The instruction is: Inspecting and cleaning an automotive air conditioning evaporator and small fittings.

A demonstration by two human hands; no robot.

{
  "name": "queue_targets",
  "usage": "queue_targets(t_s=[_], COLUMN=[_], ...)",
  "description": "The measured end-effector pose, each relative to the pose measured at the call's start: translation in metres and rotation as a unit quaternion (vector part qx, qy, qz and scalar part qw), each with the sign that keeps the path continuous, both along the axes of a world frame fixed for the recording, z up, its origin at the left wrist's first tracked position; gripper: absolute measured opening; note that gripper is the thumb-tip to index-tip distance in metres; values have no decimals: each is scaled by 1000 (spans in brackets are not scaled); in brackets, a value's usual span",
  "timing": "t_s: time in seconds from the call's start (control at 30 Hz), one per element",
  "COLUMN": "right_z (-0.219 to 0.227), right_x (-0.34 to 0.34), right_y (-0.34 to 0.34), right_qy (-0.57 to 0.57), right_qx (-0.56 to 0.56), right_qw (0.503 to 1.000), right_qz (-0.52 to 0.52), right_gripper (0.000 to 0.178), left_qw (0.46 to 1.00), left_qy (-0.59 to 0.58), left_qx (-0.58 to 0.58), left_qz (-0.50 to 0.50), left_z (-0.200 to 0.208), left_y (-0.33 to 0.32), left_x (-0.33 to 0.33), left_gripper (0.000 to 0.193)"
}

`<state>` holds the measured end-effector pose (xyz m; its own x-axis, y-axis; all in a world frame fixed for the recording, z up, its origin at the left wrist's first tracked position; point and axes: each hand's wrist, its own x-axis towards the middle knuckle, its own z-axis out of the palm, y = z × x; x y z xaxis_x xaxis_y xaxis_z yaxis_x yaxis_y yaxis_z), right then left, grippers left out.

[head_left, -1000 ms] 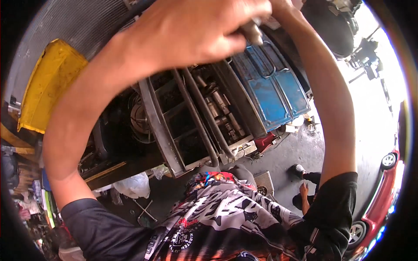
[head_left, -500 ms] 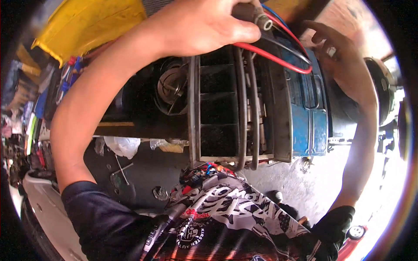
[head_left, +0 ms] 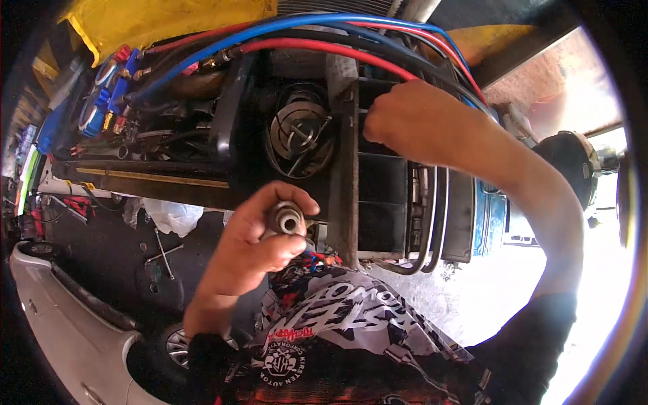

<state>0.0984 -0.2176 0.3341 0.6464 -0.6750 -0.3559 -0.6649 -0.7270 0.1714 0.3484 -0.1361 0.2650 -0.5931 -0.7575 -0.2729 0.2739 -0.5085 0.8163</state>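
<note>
My left hand [head_left: 246, 246], raised in front of my chest, has thumb and fingers curled round a metal cylinder with a hollow round end [head_left: 289, 221]. The hand covers most of its length. Over the compartments of the open metal toolbox [head_left: 355, 196], my right hand [head_left: 412, 121] is closed, its knuckles up. Whatever its fingers may hold is hidden under them. A red hose [head_left: 324, 45] runs just behind that hand, next to a blue hose [head_left: 270, 28].
A blue manifold gauge set [head_left: 101, 98] lies left on the bench among hoses. A round metal part with a handle [head_left: 302, 135] sits beside the toolbox. A cross wrench [head_left: 164, 253] lies on the floor. A car [head_left: 77, 317] stands lower left, a blue metal box [head_left: 489, 216] at right.
My left hand has come down from the top toward my chest, holding the metal cylinder. My right hand has moved left to the toolbox and closed. The view has shifted, showing more hoses.
</note>
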Motion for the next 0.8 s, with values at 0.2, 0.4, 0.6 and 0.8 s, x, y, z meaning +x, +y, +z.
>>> queue_targets(t_s=[0.2,0.4,0.6,0.8], right_z=[-26,-49,-31,-12], right_x=[-9,-1,4,5], right_y=[-18,-21,-11,4], right_qy=[6,80,132,115], right_qx=[40,1,0,-29], right_qw=[998,996,990,983], right_qz=[53,-35,-47,-142], right_gripper=[15,13,11,10], left_qw=[996,990,993,993], left_qy=[86,125,100,30], left_qx=[18,21,19,-48], left_qz=[16,55,61,100], left_z=[-37,-53,-65,-58], left_y=[-4,-10,-19,-23], left_x=[3,1,2,-6], left_gripper=[39,45,41,35])
